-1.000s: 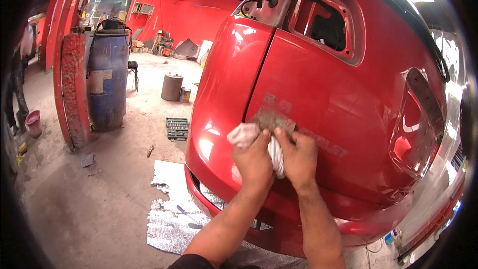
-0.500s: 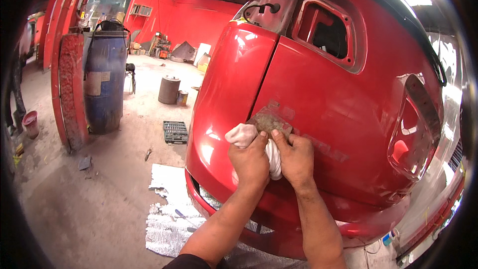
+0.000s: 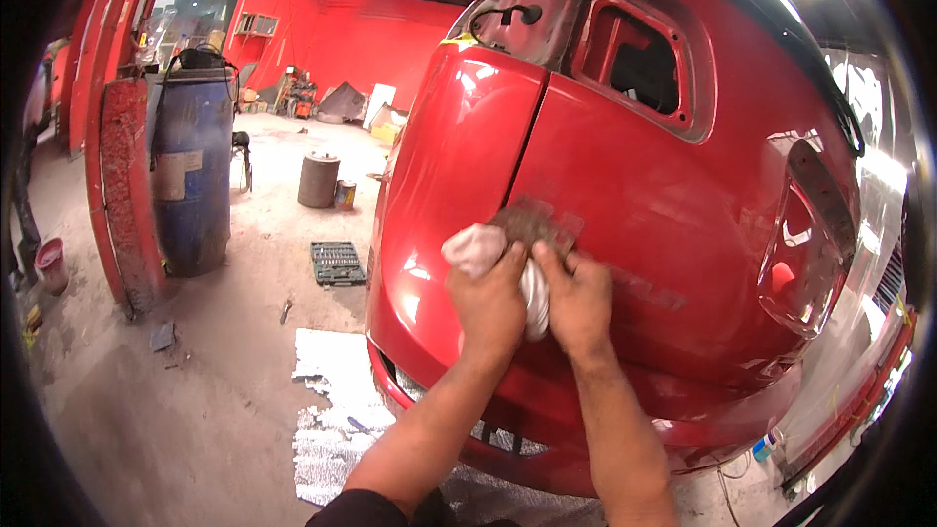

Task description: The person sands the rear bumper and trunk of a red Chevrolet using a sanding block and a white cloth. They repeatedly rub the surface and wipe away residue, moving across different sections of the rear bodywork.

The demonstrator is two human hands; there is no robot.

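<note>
My left hand (image 3: 488, 310) is closed on a bunched white cloth (image 3: 475, 250). Its folds stick out past the fingers and also hang down between both hands. My right hand (image 3: 583, 307) grips the same bundle from the other side, thumb on top. Under both thumbs a grey-brown, dirty-looking patch (image 3: 528, 222) lies against the panel; whether it is a soiled part of the cloth or a separate pad I cannot tell. The panel is the red rear body of a vehicle (image 3: 625, 185), with a vertical seam (image 3: 528, 141) beside the hands. Faint lettering marks (image 3: 649, 299) show to the right.
An open tool case (image 3: 338, 263) and a blue barrel (image 3: 191, 176) stand to the left. A silvery foil sheet (image 3: 332, 371) lies under the bumper (image 3: 390, 392). The body has an open lamp hole (image 3: 808, 234) at right. Farther back are a dark can (image 3: 319, 182) and a smaller tin (image 3: 345, 195).
Both hands have shifted slightly up the panel with the cloth, and the grey-brown patch has moved up and left, now blurred. The whole view has shifted a little.
</note>
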